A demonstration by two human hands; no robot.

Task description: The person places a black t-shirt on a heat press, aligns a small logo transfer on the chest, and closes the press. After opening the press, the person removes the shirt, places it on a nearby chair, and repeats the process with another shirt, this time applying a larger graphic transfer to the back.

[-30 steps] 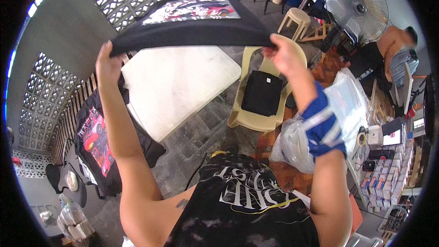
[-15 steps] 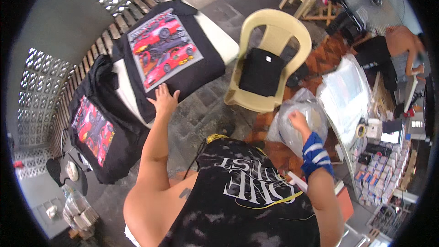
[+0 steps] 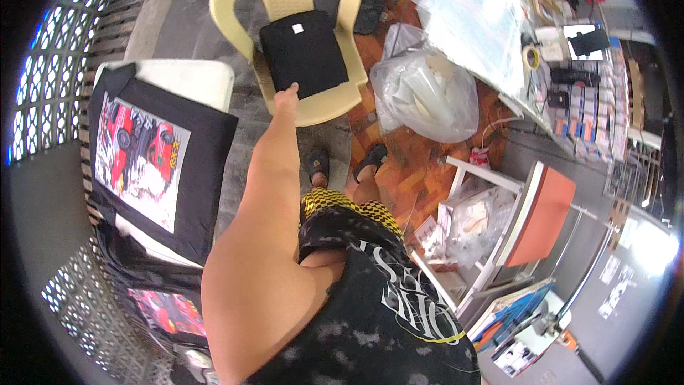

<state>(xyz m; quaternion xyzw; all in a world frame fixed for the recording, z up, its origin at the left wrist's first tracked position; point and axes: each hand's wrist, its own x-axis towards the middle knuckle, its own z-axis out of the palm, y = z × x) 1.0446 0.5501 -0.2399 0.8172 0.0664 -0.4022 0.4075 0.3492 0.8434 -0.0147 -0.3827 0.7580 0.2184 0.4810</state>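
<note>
My left arm reaches forward to a beige plastic armchair (image 3: pixel 324 110). A folded black shirt (image 3: pixel 305 50) with a small white label lies on its seat. At the shirt's near edge, the fingers of my left hand (image 3: pixel 286 100) look closed on the fabric, though the fingertips are partly hidden. My right hand is out of the picture. Left of the chair, a black T-shirt (image 3: pixel 203 150) printed with red cars lies flat over a white board (image 3: pixel 192 78). Another black shirt with a red car print (image 3: pixel 167 311) hangs lower down.
Right of the chair, a clear plastic bag (image 3: pixel 427 93) sits on the reddish wooden floor. Beyond it are stacked transparent sheets (image 3: pixel 477 21) and shelves of small boxes (image 3: pixel 584 110). A white frame with an orange-red panel (image 3: pixel 541 214) stands nearer me on the right.
My view has turned right and come nearer the chair. My left hand has left the printed T-shirt and reached the folded black shirt. My right hand has gone out of the picture.
</note>
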